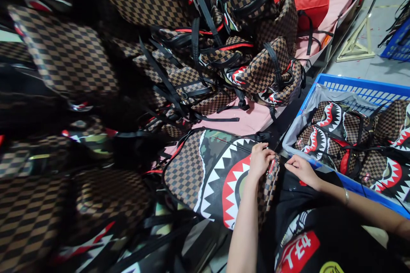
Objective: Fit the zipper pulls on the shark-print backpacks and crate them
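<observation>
A brown-and-black checkered backpack with a printed shark mouth lies in front of me, its near end toward my body. My left hand reaches over the shark print, fingers bent and pinched at the backpack's near edge. Just right of that edge is my right hand, thumb and fingertips pressed together. Whatever those fingertips hold, if anything, is too small to make out. A small red-and-white patch shows on the backpack's side beside my left fingers.
Similar checkered bags with black straps pile up across the left and back. A blue plastic crate with a grey liner holds several more at right. Red bags lie on the pink-covered table behind.
</observation>
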Tool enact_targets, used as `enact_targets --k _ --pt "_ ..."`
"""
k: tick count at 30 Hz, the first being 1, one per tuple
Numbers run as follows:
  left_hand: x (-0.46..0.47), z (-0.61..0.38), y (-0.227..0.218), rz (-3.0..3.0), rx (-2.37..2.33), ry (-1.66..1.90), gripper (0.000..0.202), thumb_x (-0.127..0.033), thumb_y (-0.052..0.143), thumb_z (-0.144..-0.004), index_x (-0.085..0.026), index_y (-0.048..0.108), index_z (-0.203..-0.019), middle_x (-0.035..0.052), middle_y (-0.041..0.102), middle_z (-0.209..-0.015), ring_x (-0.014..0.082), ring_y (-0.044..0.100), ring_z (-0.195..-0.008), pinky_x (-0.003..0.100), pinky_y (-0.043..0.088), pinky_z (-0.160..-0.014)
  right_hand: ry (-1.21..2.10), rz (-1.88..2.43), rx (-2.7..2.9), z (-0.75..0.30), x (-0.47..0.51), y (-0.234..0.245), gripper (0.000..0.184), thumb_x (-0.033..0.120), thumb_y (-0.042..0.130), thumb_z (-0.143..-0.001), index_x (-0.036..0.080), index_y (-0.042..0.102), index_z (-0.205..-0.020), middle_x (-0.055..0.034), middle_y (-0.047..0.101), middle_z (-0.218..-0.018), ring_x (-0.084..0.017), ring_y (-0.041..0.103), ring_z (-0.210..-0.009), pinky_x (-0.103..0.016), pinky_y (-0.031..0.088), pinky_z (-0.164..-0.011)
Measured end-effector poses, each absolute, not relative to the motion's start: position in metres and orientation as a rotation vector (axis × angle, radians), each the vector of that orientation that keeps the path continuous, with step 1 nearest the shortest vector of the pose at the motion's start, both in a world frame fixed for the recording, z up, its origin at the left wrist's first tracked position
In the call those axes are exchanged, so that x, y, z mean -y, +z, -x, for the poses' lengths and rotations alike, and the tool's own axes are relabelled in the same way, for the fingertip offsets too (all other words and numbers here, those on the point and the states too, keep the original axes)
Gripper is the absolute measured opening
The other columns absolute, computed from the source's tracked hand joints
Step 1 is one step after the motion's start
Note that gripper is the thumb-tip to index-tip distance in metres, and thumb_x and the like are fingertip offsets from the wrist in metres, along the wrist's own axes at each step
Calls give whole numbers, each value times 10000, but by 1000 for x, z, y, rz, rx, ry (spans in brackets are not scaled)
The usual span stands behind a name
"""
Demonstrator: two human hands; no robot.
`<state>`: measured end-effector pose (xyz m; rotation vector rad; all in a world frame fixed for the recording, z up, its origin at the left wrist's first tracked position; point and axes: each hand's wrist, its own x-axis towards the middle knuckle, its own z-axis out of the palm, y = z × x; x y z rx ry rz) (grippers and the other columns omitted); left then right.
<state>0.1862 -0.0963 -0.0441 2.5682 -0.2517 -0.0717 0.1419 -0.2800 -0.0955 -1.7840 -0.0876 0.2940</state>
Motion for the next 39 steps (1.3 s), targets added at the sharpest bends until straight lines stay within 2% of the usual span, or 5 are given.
enact_targets --k 15,20,26,31,39 --pt "101 -186 -48 -2471 212 -84 124 -130 555 -712 -171 594 -602 47 614 -865 179 509 -883 326 396 -832 353 1735 90 -158 261 -92 165 366 577 -709 213 526 -744 25 545 -632 -142 510 -574 -250 362 -540" --pt "94 -177 -41 -2413 -84 152 213 -237 429 -825 -165 567 -680 53 596 -816 170 539 -833 322 430 -784 518 1489 -15 -158 269 -96 298 473 574 -707 193 475 -707 54 453 -559 -88 422 -480 -200 301 -434" --pt "83 -125 -39 -2400 -419 216 236 -273 476 -796 -174 537 -1001 92 527 -1057 181 530 -899 312 450 -748 948 1118 -131 -140 288 -92 418 563 533 -725 155 511 -812 116 259 -450 -31 179 -335 -172 139 -336" --pt "105 -96 -44 -2499 -567 94 283 -372 418 -825 -166 584 -726 91 542 -876 235 499 -885 403 397 -814 1161 908 -201 -124 285 -91 394 525 572 -728 141 537 -808 103 313 -444 -23 214 -315 -167 140 -329" --pt "115 -99 -52 -2485 -638 38 227 -295 439 -798 -167 581 -676 87 569 -949 236 505 -916 391 384 -810 1259 737 -296 -122 273 -93 271 409 526 -813 141 513 -768 109 282 -443 -16 182 -310 -151 109 -326"
